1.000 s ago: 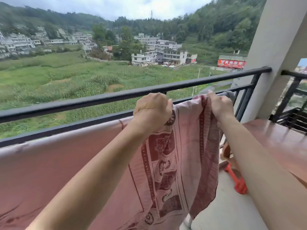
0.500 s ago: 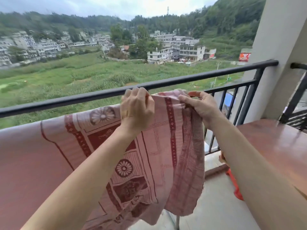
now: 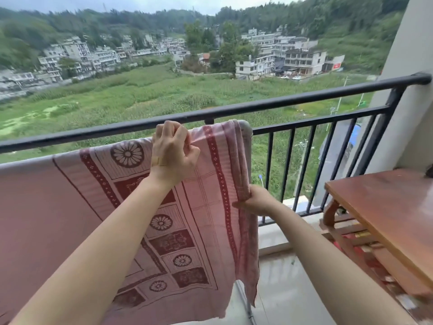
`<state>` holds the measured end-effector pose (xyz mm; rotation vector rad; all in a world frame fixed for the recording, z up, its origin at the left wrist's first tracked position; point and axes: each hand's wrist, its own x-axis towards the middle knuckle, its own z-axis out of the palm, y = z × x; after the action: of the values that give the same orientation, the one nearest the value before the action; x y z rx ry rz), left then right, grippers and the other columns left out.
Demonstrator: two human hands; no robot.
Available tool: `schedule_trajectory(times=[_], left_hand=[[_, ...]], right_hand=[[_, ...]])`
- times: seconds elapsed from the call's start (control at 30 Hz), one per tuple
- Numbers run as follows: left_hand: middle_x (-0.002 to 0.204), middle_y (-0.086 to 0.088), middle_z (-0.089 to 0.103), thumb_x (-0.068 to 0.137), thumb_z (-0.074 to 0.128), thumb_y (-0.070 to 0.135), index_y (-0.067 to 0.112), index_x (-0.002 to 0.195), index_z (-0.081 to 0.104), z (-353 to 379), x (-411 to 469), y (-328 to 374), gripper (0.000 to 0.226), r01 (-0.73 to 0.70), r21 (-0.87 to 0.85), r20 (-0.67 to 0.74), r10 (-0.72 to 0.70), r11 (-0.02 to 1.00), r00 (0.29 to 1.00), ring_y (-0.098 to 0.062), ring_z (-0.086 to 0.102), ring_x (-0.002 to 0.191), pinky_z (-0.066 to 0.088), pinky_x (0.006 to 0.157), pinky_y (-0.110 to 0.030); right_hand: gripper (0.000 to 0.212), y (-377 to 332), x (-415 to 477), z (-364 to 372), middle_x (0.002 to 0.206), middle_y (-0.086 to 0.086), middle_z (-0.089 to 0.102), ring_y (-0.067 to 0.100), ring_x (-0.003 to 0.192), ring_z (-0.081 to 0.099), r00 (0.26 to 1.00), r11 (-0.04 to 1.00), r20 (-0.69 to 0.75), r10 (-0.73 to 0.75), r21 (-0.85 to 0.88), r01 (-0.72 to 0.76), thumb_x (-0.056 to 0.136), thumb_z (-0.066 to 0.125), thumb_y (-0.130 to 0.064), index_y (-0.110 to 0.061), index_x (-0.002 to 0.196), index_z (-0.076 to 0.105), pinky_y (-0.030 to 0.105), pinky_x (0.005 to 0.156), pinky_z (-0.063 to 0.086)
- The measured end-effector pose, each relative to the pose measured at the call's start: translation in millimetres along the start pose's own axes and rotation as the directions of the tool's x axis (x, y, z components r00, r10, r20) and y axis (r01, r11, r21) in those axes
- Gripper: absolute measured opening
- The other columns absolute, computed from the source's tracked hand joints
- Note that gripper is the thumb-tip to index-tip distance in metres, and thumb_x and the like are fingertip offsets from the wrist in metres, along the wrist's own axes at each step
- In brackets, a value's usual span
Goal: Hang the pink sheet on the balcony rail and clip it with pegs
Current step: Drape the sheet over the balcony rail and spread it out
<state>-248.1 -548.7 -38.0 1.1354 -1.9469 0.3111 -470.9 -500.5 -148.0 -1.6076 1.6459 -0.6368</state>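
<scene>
Pink sheet (image 3: 93,195) draped beside rail (image 3: 304,99), long axis L–R. L hand (image 3: 174,156) pinches top edge; R hand (image 3: 255,200) grips bunched end, below-right. May rest on grey bar (image 3: 248,129), unclear.

A pink sheet (image 3: 70,207), woven with dark red borders, flower rosettes and square panels, hangs draped over a pale grey bar (image 3: 245,129) that runs just inside and below the black balcony rail (image 3: 304,99). Its top edge follows the bar from the left side of the view to the bar's rounded right corner, where the cloth is bunched into a narrow strip hanging straight down. The patterned part falls at a slant, its lower edge hanging free above the floor.
</scene>
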Motion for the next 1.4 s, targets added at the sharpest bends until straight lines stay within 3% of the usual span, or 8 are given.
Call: schedule_trajectory(times=[0.17, 0.4, 0.67, 0.8, 1.0, 1.13, 1.23, 1.4], left_hand=[[0.098, -0.012, 0.048, 0.075, 0.067, 0.011, 0.008, 0.071, 0.052, 7, -4, -9, 0.016, -0.069, 0.043, -0.018, 0.070, 0.997, 0.997, -0.028, 0.043, 0.095, 0.046, 0.083, -0.040], [0.098, -0.011, 0.046, 0.084, 0.061, 0.024, 0.005, 0.078, 0.058, 18, -10, 4, 0.020, 0.003, 0.047, -0.124, 0.003, 0.999, 0.992, -0.026, 0.041, 0.094, 0.042, 0.081, -0.033], [0.089, -0.003, 0.055, 0.079, 0.051, 0.074, 0.018, 0.078, 0.066, 33, -18, 67, 0.059, 0.110, 0.220, -0.155, -0.077, 0.969, 0.985, -0.023, 0.049, 0.090, 0.036, 0.090, -0.044], [0.078, -0.002, 0.069, 0.090, 0.062, 0.045, 0.014, 0.090, 0.068, 59, -25, 94, 0.031, 0.166, 0.200, -0.079, -0.153, 0.966, 0.985, -0.024, 0.064, 0.072, 0.049, 0.067, -0.036], [0.078, -0.009, 0.065, 0.096, 0.056, 0.014, 0.005, 0.092, 0.058, 71, -54, 102, 0.010, 0.530, 0.125, -0.178, -0.507, 0.839, 0.843, -0.030, 0.063, 0.072, 0.037, 0.061, -0.031], [0.091, 0.006, 0.058, 0.092, 0.063, 0.038, 0.013, 0.103, 0.054, 76, -56, 122, 0.029, 0.615, 0.081, -0.162, -0.599, 0.784, 0.784, -0.016, 0.057, 0.081, 0.042, 0.068, -0.029], [0.100, 0.014, 0.054, 0.084, 0.070, 0.047, 0.017, 0.121, 0.050, 81, -42, 131, 0.051, 0.666, 0.074, -0.122, -0.656, 0.743, 0.745, -0.009, 0.052, 0.089, 0.040, 0.075, -0.026], [0.067, 0.010, 0.060, 0.088, 0.060, 0.017, 0.012, 0.096, 0.065, 81, -39, 112, 0.010, 0.600, 0.091, -0.251, -0.564, 0.795, 0.787, -0.005, 0.051, 0.054, 0.039, 0.057, -0.022]], right_hand=[[0.040, 8, -23, 28, 0.106, -0.005, 0.069, 0.014, 0.097, 0.066, 0.981, 0.972, -0.188, -0.057, 0.212, 0.097, 0.092, 0.050, -0.059, -0.028, 0.117, 0.056, 0.042, 0.091, 0.053], [0.033, 22, -37, 39, 0.105, -0.010, 0.049, 0.016, 0.074, 0.057, 0.711, 0.879, -0.519, -0.475, -0.321, 0.353, 0.103, 0.040, -0.040, -0.026, 0.130, 0.052, 0.034, 0.056, 0.048], [0.038, 26, 2, 30, 0.109, 0.005, 0.063, 0.031, 0.085, 0.063, 0.805, 0.718, 0.025, -0.593, -0.438, 0.542, 0.101, 0.041, -0.037, -0.036, 0.140, 0.041, 0.040, 0.064, 0.050], [0.038, 34, 8, -8, 0.096, -0.001, 0.057, 0.021, 0.081, 0.060, 0.700, 0.599, 0.169, -0.694, -0.406, 0.691, 0.099, 0.037, -0.055, -0.028, 0.095, 0.063, 0.036, 0.070, 0.051], [0.023, 35, 58, -83, 0.085, 0.000, 0.052, 0.013, 0.071, 0.049, 0.760, 0.815, -0.436, -0.482, 0.094, 0.572, 0.095, 0.035, -0.037, -0.022, 0.085, 0.049, 0.037, 0.068, 0.048], [0.033, 17, 100, -106, 0.123, -0.002, 0.058, 0.017, 0.114, 0.056, 0.936, 0.785, -0.081, -0.344, 0.522, 0.334, 0.097, 0.047, -0.029, -0.026, 0.130, 0.054, 0.044, 0.100, 0.048], [0.028, 1, 108, -103, 0.132, -0.003, 0.057, 0.016, 0.125, 0.049, 0.884, 0.776, 0.235, -0.405, 0.599, 0.197, 0.100, 0.046, -0.022, -0.023, 0.124, 0.060, 0.047, 0.110, 0.037], [0.044, -17, 112, -94, 0.118, 0.011, 0.071, 0.026, 0.116, 0.062, 0.775, 0.744, 0.423, -0.470, 0.662, 0.090, 0.102, 0.031, -0.034, -0.011, 0.118, 0.066, 0.049, 0.104, 0.041]])
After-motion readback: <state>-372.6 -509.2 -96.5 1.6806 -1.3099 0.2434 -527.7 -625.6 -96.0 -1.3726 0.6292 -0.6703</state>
